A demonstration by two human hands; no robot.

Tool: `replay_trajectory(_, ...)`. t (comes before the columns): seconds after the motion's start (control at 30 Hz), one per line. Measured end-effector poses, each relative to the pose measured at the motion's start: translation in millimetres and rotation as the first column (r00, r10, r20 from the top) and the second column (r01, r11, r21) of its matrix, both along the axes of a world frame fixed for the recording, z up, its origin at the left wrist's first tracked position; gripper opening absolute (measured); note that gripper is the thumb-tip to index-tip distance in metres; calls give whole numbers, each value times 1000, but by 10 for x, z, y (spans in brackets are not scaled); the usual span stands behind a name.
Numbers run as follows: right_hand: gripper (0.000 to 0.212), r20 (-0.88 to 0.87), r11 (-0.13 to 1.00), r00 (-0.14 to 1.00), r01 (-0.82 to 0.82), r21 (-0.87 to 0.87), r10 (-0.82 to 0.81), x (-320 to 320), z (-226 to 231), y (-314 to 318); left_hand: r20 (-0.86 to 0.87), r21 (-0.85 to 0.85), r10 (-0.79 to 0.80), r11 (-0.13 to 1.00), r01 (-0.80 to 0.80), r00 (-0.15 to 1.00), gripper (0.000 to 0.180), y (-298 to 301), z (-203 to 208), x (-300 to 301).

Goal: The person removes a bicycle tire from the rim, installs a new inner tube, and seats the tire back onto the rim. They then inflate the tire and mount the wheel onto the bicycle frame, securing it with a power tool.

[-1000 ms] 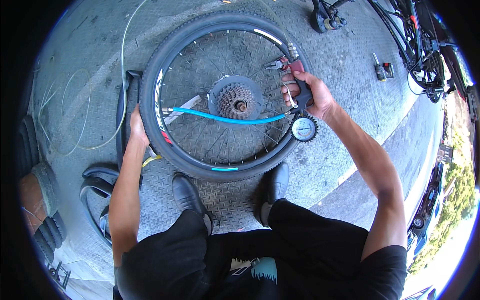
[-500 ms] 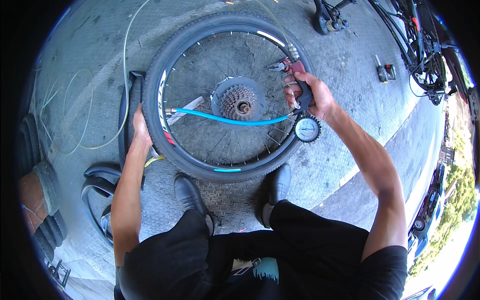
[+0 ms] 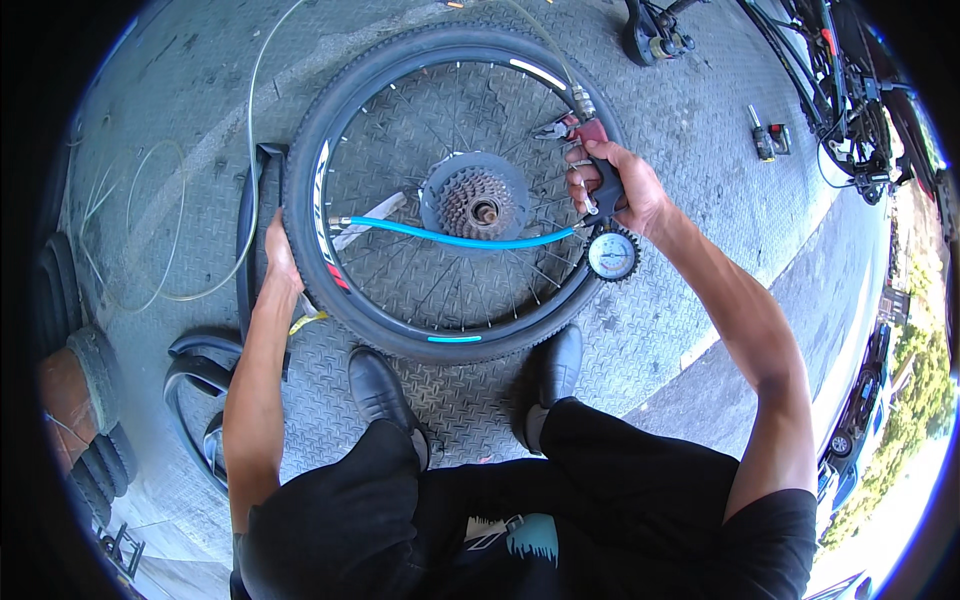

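Note:
A bicycle wheel (image 3: 455,340) with a black knobby tyre and a rusty cassette (image 3: 478,203) lies in front of my feet. Against the tyre's left edge is my left hand (image 3: 283,258), gripping it with the fingers partly hidden. My right hand (image 3: 625,185) is wrapped round a red and black tyre inflator gun (image 3: 606,185) above the wheel's right side, fingers at its lever. Below that hand hangs the inflator's round gauge (image 3: 612,256). From the gun a blue hose (image 3: 460,241) crosses the spokes to the rim's left side, where its metal end meets the valve area.
A clear air line (image 3: 251,130) loops over the textured floor at left. Black inner tubes (image 3: 195,365) lie beside my left forearm, with stacked tyres (image 3: 100,470) farther left. Tools (image 3: 768,140) lie at right, near a bicycle (image 3: 860,110). Pliers (image 3: 553,130) show near the gun.
Hardly anything differs. The inflator gun and gauge sit very slightly farther left and up in the picture; both hands keep their hold.

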State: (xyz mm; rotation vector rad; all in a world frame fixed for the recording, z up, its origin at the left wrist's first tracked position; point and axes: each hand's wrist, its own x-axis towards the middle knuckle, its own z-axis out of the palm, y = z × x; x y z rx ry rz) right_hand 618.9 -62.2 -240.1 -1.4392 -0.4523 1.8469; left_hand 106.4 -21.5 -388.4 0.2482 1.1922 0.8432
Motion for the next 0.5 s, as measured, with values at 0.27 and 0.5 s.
replay_trajectory(0.27, 35, -5, 1000, 1000, -5, 3, 5, -17, -3, 6, 5, 22, -8, 1000, 7, 1000, 64, 8, -68, -46)
replay_trajectory(0.5, 35, -9, 1000, 1000, 1, 1, -1, 16, -7, -17, -10, -11, -5, 1000, 5, 1000, 65, 5, 0, 13)
